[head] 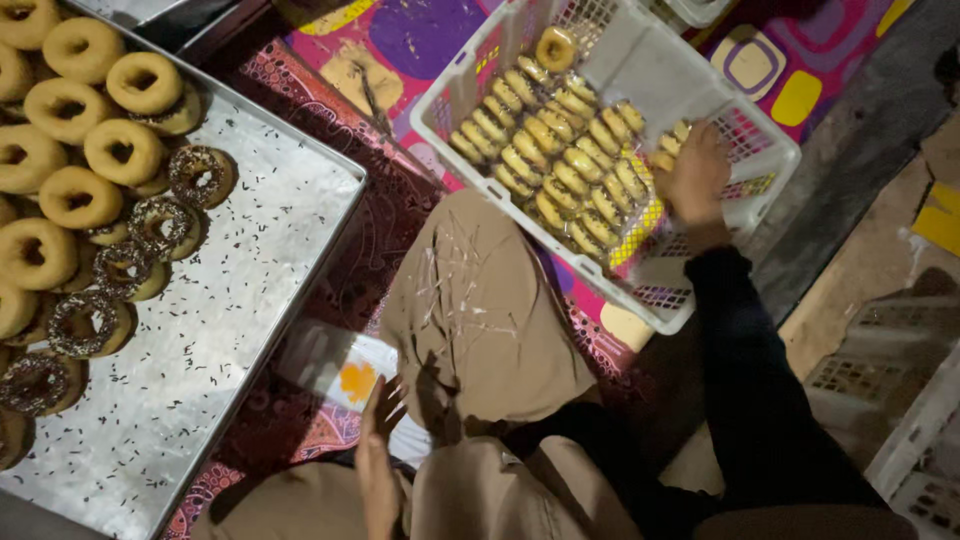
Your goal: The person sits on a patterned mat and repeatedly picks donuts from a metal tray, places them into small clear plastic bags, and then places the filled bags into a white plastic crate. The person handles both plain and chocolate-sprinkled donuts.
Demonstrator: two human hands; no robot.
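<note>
- R hand (692, 180) in white crate (762, 190), fingers on doughnuts (560, 135) stood in rows; grip unclear.
- L hand (375, 460) open, empty, by knee.
- Steel tray (250, 260) w/ ring doughnuts (80, 130) at left.

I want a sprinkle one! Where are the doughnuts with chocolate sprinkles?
The sprinkled doughnuts are on the left of the head view, on the metal tray, along the edge of the plain doughnuts.

Looks to me like a small home bakery w/ floor workspace: metal tray (250, 290) of doughnuts (80, 195), white crate (690, 75), patterned mat (400, 50).
</note>
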